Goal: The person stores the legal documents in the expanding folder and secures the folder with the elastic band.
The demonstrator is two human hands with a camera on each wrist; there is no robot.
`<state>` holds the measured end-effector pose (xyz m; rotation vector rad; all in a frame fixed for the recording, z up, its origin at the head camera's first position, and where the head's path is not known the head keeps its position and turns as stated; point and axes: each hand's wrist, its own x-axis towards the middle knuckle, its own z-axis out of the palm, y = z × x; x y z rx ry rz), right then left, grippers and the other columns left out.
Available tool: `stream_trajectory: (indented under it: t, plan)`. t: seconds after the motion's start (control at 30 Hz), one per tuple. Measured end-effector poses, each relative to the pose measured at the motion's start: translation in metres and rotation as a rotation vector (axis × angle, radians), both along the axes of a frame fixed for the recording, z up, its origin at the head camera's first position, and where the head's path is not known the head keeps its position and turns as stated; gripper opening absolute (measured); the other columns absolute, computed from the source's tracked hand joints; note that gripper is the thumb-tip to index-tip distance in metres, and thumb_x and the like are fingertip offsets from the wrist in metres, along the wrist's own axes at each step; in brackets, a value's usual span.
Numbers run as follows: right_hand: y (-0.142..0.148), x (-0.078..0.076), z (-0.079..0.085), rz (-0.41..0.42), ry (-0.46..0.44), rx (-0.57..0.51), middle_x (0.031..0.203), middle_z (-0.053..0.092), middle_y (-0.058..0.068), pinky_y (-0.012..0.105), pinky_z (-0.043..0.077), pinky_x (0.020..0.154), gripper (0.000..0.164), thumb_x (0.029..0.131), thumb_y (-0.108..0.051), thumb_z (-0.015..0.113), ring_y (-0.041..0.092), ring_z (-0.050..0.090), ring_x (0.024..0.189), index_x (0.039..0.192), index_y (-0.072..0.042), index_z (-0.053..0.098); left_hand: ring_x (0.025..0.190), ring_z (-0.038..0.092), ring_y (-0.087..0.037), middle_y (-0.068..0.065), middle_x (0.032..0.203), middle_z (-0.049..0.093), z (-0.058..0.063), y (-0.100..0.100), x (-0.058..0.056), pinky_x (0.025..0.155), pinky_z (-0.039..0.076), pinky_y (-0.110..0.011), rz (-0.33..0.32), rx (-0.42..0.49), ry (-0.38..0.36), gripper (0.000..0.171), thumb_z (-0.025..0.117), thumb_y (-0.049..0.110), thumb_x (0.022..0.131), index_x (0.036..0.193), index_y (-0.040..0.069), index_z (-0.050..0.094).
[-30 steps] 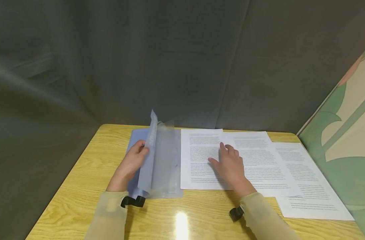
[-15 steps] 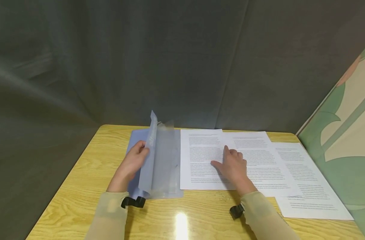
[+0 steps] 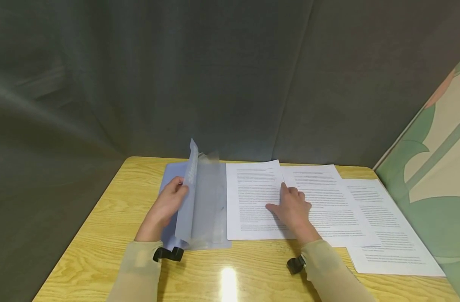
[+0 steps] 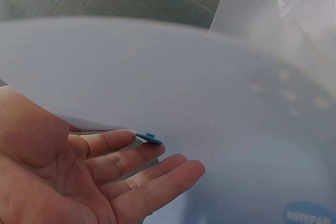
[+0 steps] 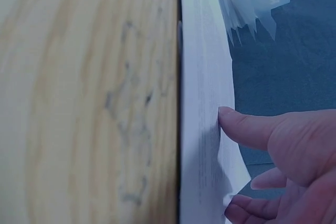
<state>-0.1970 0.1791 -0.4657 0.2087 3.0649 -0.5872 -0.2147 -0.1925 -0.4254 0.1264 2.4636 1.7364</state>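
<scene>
A translucent blue plastic document folder [image 3: 211, 201] lies at the left, its cover [image 3: 188, 197] raised and leaning over. My left hand [image 3: 173, 199] holds that cover by its edge; in the left wrist view the fingers [image 4: 157, 182] are behind the bluish sheet, beside a small blue tab [image 4: 149, 138]. Just right of the folder lies a printed sheet of paper [image 3: 249, 201]. My right hand [image 3: 292, 207] pinches this sheet near its right edge, thumb [image 5: 241, 124] on the printed face and fingertips at the edge, which bends up slightly in the right wrist view.
Two more printed stacks or sheets overlap to the right: a middle one [image 3: 335, 214] and a far right one [image 3: 396, 256]. All lie on a wooden table [image 3: 260, 272]. A dark curtain [image 3: 230, 84] hangs behind, and a patterned panel [image 3: 437, 167] stands at the right.
My right hand has shifted slightly right and its fingers have drawn in on the sheet's edge. The sheet's top right corner has risen and it has slid slightly left. The left hand stays put.
</scene>
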Motion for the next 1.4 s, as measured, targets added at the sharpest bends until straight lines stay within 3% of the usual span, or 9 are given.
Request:
stream_trajectory:
  t: [0.2, 0.5, 0.77, 1.03, 1.23, 1.4]
  plan:
    - [0.002, -0.005, -0.003, -0.007, 0.002, -0.029, 0.148, 0.051, 0.040, 0.079, 0.040, 0.100, 0.105, 0.091, -0.041, 0.090, 0.061, 0.050, 0.134, 0.167, 0.004, 0.035, 0.113, 0.057, -0.033, -0.021, 0.129, 0.063, 0.001, 0.000, 0.001, 0.098, 0.043, -0.049, -0.004, -0.011, -0.011, 0.034, 0.045, 0.019, 0.113, 0.139, 0.000, 0.054]
    - [0.006, -0.006, -0.004, 0.005, -0.005, -0.075, 0.146, 0.052, 0.040, 0.080, 0.034, 0.107, 0.111, 0.088, -0.037, 0.093, 0.061, 0.048, 0.135, 0.171, 0.000, 0.028, 0.114, 0.057, -0.033, -0.021, 0.130, 0.063, 0.002, -0.001, 0.001, 0.098, 0.043, -0.049, -0.007, -0.011, -0.010, 0.034, 0.046, 0.020, 0.113, 0.140, 0.000, 0.054]
    - [0.002, -0.002, -0.001, 0.049, 0.040, -0.110, 0.158, 0.048, 0.036, 0.076, 0.034, 0.113, 0.098, 0.092, -0.030, 0.091, 0.062, 0.042, 0.142, 0.167, 0.002, 0.037, 0.112, 0.057, -0.032, -0.020, 0.128, 0.064, 0.001, -0.001, 0.001, 0.096, 0.043, -0.048, -0.004, -0.020, -0.007, 0.033, 0.046, 0.019, 0.112, 0.139, 0.001, 0.055]
    - [0.000, -0.006, 0.002, 0.108, 0.033, -0.130, 0.162, 0.047, 0.034, 0.067, 0.035, 0.119, 0.097, 0.089, -0.024, 0.093, 0.059, 0.042, 0.146, 0.165, 0.005, 0.041, 0.110, 0.054, -0.031, -0.019, 0.126, 0.063, 0.002, -0.001, 0.000, 0.094, 0.042, -0.047, -0.001, -0.020, -0.003, 0.033, 0.046, 0.019, 0.113, 0.138, 0.001, 0.056]
    - [-0.002, -0.008, 0.004, 0.087, -0.011, -0.161, 0.155, 0.044, 0.041, 0.067, 0.042, 0.112, 0.098, 0.088, -0.023, 0.094, 0.061, 0.047, 0.139, 0.166, 0.002, 0.040, 0.110, 0.053, -0.031, -0.019, 0.125, 0.063, 0.001, 0.000, 0.001, 0.094, 0.042, -0.046, 0.001, -0.021, -0.001, 0.032, 0.046, 0.019, 0.113, 0.138, 0.001, 0.056]
    - [-0.004, -0.008, 0.005, 0.068, -0.049, -0.179, 0.147, 0.046, 0.040, 0.065, 0.048, 0.107, 0.099, 0.089, -0.022, 0.093, 0.055, 0.057, 0.129, 0.168, -0.001, 0.038, 0.110, 0.055, -0.031, -0.019, 0.125, 0.063, 0.001, 0.000, 0.001, 0.095, 0.042, -0.047, 0.006, -0.024, -0.004, 0.032, 0.046, 0.019, 0.113, 0.137, 0.001, 0.056]
